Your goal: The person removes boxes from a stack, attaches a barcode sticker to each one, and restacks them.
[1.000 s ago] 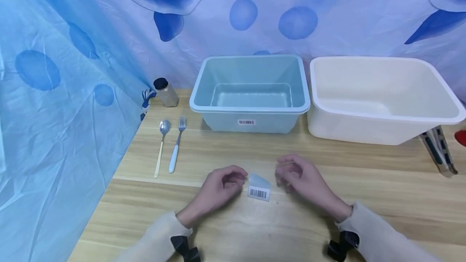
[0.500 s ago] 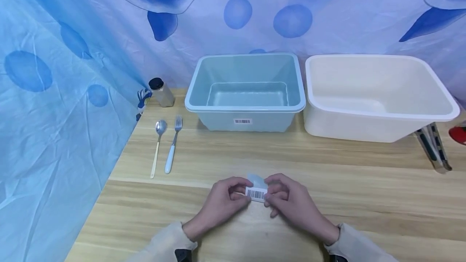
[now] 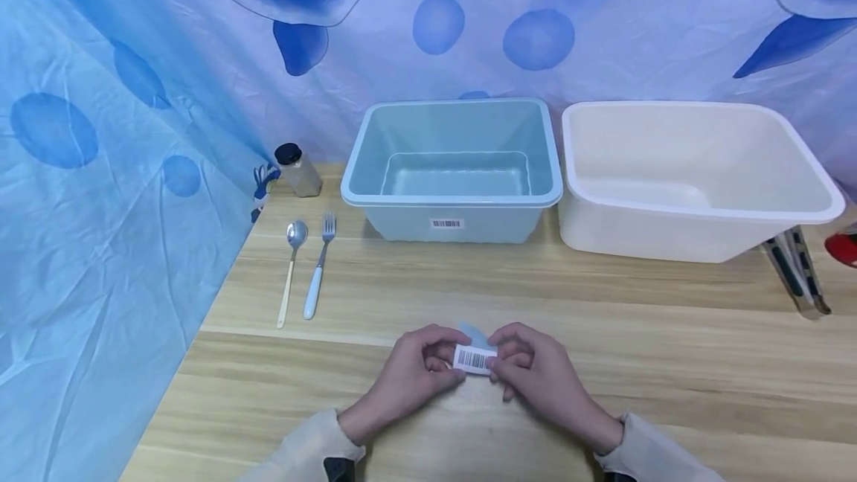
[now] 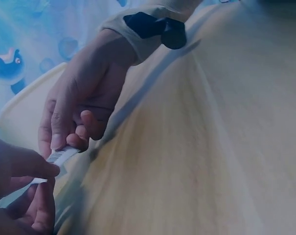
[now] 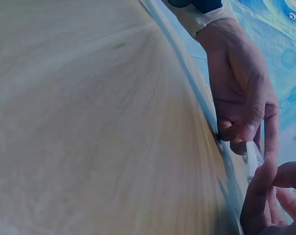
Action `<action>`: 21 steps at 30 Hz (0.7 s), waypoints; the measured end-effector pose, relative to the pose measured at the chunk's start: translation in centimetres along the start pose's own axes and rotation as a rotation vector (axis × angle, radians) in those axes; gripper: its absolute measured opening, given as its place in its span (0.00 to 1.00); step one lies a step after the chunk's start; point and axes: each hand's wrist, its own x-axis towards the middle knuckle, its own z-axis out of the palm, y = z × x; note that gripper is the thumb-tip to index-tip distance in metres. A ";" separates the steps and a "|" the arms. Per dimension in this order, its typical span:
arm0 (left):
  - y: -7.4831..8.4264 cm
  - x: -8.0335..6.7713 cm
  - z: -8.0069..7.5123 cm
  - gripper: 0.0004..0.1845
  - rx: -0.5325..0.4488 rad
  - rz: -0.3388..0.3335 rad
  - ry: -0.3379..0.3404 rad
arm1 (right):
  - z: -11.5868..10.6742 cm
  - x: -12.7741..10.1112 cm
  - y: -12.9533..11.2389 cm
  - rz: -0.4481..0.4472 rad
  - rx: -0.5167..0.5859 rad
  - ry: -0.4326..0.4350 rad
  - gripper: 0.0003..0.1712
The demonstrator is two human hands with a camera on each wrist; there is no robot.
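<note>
Between both hands is a white barcode sticker (image 3: 473,360) on a piece of pale backing (image 3: 474,335). My left hand (image 3: 418,367) pinches its left end between thumb and fingers, and my right hand (image 3: 529,367) pinches the right end. In the left wrist view the sticker (image 4: 61,155) is held slightly tilted, with the right hand (image 4: 89,93) gripping its far end. The right wrist view has the strip (image 5: 253,159) seen nearly edge-on, partly hidden by fingers of both hands.
A light blue bin (image 3: 451,199) with a barcode label stands behind the hands, beside a white bin (image 3: 696,233). A spoon (image 3: 289,274), a fork (image 3: 319,268) and a black-capped jar (image 3: 299,171) lie or stand at left. Metal tongs (image 3: 797,274) and a red object (image 3: 842,248) are at right.
Both hands came in from either side of the sticker piece and took hold of its ends. Since half a second ago they have shifted only slightly, tilting the sticker a little.
</note>
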 end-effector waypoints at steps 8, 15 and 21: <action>0.4 0.7 0.2 0.21 -0.074 -0.006 0.019 | -0.6 -0.2 -0.3 -0.102 -0.063 0.071 0.13; 1.5 1.3 0.5 0.21 -0.090 0.031 0.060 | -2.2 0.2 -1.5 -0.565 -0.634 0.238 0.14; 2.4 2.0 1.4 0.18 -0.099 0.100 0.048 | -2.3 0.5 -3.0 -0.795 -0.730 0.291 0.13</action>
